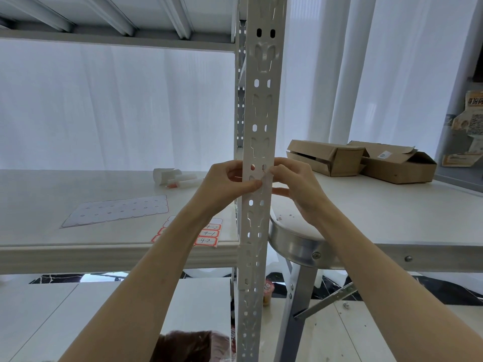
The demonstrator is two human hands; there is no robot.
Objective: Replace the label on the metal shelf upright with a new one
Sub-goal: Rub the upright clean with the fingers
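A white perforated metal shelf upright point(261, 100) runs top to bottom through the middle of the view. A pale label point(266, 184) lies on its front face at hand height, its upper edge curling off the metal. My left hand point(227, 182) reaches in from the left and its thumb and fingertip press on the label's left side. My right hand point(295, 184) comes from the right and pinches the label's upper right corner. Red-bordered labels point(209, 237) with handwritten numbers lie on the shelf board, partly hidden by my left forearm.
A used label backing sheet point(117, 211) and some white tubes point(173, 177) lie on the shelf board point(78, 252). To the right stands a table point(392, 218) with cardboard boxes point(360, 160). A round metal stool point(292, 239) sits next to the upright.
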